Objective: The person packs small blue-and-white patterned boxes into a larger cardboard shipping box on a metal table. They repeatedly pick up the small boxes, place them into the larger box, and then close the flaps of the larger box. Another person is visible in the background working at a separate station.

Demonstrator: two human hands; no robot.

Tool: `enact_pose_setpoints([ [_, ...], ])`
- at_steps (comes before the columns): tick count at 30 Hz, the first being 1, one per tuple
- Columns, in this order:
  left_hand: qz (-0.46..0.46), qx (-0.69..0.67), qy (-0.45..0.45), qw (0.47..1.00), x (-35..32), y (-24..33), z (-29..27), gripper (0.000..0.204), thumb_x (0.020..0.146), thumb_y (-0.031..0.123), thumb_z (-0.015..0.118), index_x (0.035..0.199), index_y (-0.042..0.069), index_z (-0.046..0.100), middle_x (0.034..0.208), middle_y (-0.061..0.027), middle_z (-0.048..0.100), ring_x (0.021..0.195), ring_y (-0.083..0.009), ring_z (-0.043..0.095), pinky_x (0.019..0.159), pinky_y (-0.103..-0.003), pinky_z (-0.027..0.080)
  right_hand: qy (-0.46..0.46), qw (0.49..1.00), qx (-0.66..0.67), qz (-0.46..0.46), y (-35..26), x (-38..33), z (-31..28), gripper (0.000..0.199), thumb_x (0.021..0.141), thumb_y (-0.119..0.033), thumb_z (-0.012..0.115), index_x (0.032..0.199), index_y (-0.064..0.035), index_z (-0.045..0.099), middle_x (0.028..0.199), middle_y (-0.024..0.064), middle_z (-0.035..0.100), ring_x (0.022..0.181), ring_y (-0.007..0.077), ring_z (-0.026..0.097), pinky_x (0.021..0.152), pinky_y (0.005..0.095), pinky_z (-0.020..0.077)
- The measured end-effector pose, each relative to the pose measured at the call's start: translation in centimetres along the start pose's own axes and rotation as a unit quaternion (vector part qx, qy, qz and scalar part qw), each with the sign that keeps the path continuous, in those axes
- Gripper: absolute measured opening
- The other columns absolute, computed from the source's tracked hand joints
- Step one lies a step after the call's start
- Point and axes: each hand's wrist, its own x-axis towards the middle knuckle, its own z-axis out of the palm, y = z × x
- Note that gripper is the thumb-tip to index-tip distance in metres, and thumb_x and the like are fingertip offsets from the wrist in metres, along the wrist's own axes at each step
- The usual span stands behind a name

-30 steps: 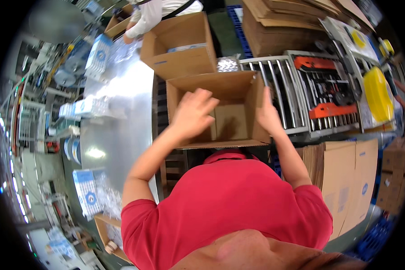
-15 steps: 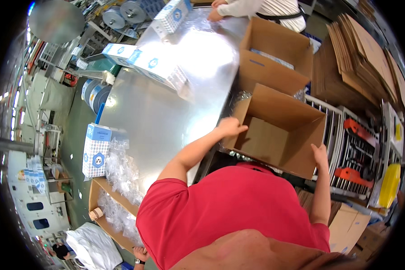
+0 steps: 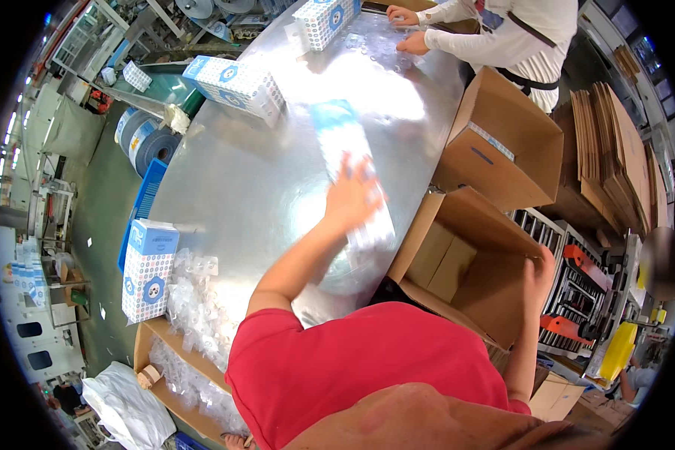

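My left hand (image 3: pixel 349 196) lies across a long blue-and-white carton (image 3: pixel 331 124) on the metal table, its fingers curved over the carton's width. Hand and carton are both smeared by motion. My right hand (image 3: pixel 537 281) grips the right wall of an open cardboard box (image 3: pixel 491 251) standing against the table's right edge. Brown walls and bottom flaps show inside that box. Farther left on the table rests another patterned carton (image 3: pixel 236 88), and a similar one (image 3: pixel 324 21) is at the far end.
Beyond my box stands a second cardboard box (image 3: pixel 517 139) with a patterned carton inside. A co-worker's hands (image 3: pixel 409 30) touch clear plastic pieces at the far end. Left are an upright carton (image 3: pixel 150 274) and a bin of clear plastic pieces (image 3: pixel 176 375). Flattened cardboard (image 3: pixel 611 150) leans at right.
My left hand has left the cardboard box and reached onto the table. The carton under it has come away from the neighbouring carton, toward me and rightward. My right hand stays at the box.
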Motion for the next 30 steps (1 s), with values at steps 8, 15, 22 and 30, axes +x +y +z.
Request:
enact_pose_setpoints([
  [8,-0.183,0.15,0.25,0.939,14.5,-13.6,-7.0,0.051,0.09,0.052,0.047,0.129,0.02,0.054,0.149,-0.0097,0.026,0.135,-0.0333,0.026,0.101,-0.069,0.021,-0.387,0.758,-0.161,-0.5,-20.6,8.0,16.7,0.086,0.056,-0.009,0.081,0.134,-0.0183,0.046,0.141,0.0136,0.037,0.133,0.032,0.033,0.111,0.0467,0.0232],
  [15,-0.181,0.23,0.009,0.956,17.0,-32.7,-6.1,0.055,0.093,0.051,0.032,0.133,0.016,0.047,0.141,-0.0123,0.04,0.137,-0.0323,0.025,0.104,-0.062,0.022,-0.397,0.717,-0.092,-0.566,-21.7,8.8,21.1,0.076,0.06,-0.01,0.074,0.131,-0.0165,0.048,0.118,0.0129,0.05,0.118,0.0294,0.044,0.111,0.0424,0.0258],
  [22,0.18,-0.023,-0.057,0.982,-2.7,-13.5,-5.9,0.023,0.091,0.022,0.05,0.103,0.01,0.065,0.133,-0.0126,0.049,0.129,-0.0367,0.039,0.104,-0.046,0.034,-0.323,0.722,-0.104,-0.604,-19.5,8.4,21.6,0.074,0.064,-0.014,0.073,0.133,-0.0185,0.045,0.111,0.0091,0.052,0.107,0.0241,0.049,0.095,0.0368,0.0335],
  [30,0.05,-0.008,0.149,0.988,-1.7,-2.2,-10.3,0.059,0.077,0.029,0.069,0.128,0.006,0.049,0.131,-0.0229,0.047,0.12,-0.0386,0.047,0.097,-0.044,0.039,-0.365,0.721,-0.124,-0.576,-21.1,5.5,19.3,0.054,0.06,-0.012,0.07,0.112,-0.0059,0.053,0.102,0.0106,0.054,0.102,0.0243,0.052,0.092,0.0394,0.0354],
])
